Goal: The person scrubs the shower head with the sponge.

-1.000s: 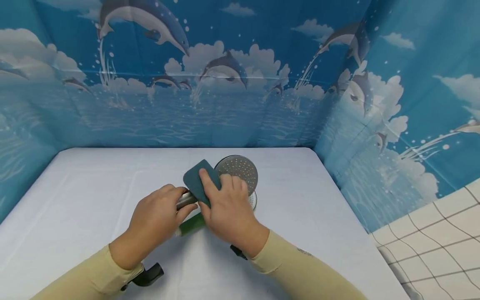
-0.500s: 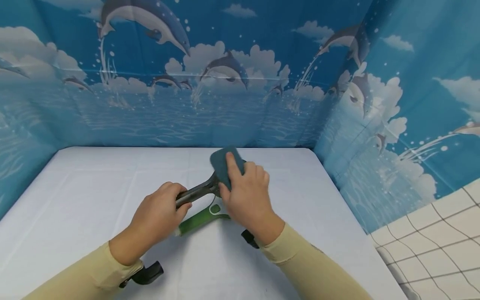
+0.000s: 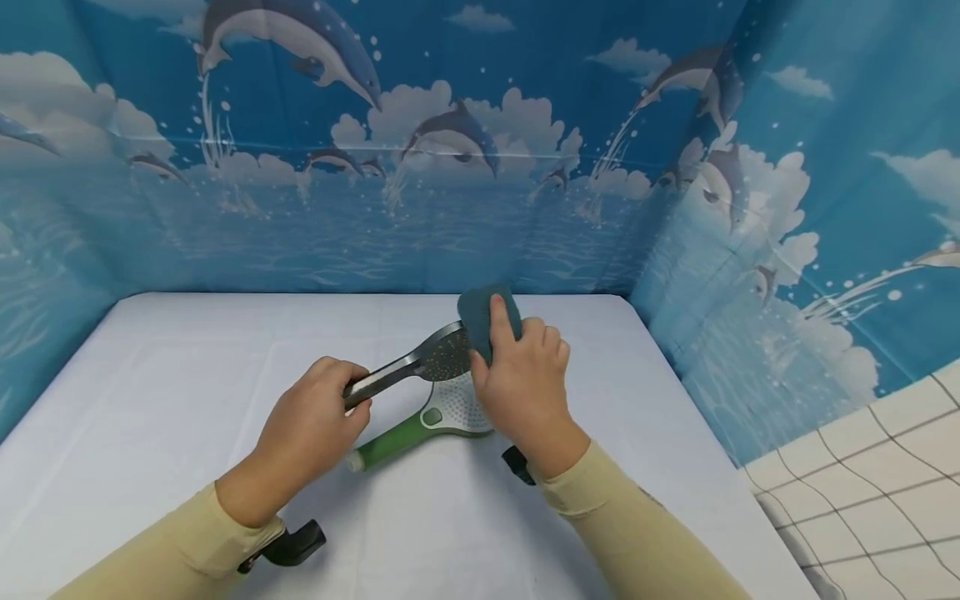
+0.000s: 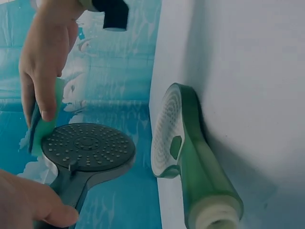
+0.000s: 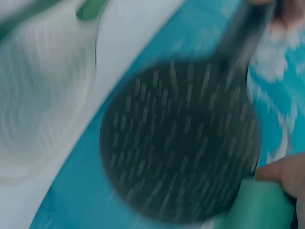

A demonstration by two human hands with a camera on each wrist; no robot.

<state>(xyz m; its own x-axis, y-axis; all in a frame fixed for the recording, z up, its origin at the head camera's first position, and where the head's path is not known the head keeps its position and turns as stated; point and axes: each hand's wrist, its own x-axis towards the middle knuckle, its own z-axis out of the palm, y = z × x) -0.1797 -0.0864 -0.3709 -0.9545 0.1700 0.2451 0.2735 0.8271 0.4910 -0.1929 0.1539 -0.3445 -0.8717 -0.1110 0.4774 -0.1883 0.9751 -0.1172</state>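
Note:
My left hand (image 3: 300, 429) grips the handle of a dark grey shower head (image 3: 444, 354), holding it tilted above the table. My right hand (image 3: 527, 400) holds a sponge (image 3: 474, 310), dark teal on one face and lighter green on the other, against the far rim of that head. In the left wrist view the sponge (image 4: 46, 131) sits at the edge of the round nozzle face (image 4: 88, 147). Below lies a second shower head (image 3: 397, 440), with a green handle and a white nozzle plate, partly hidden by the grey head and my right hand.
A white cloth covers the table (image 3: 187, 392). A blue dolphin-print curtain (image 3: 300, 225) hangs behind it and along the sides. White tiles with dark grout (image 3: 877, 467) show at the right. A black device (image 3: 295, 546) is strapped at my left wrist.
My right hand and the sponge have moved right, from the grey shower head's handle end to its far rim. The grey head has turned in my left hand. The green shower head has stayed put.

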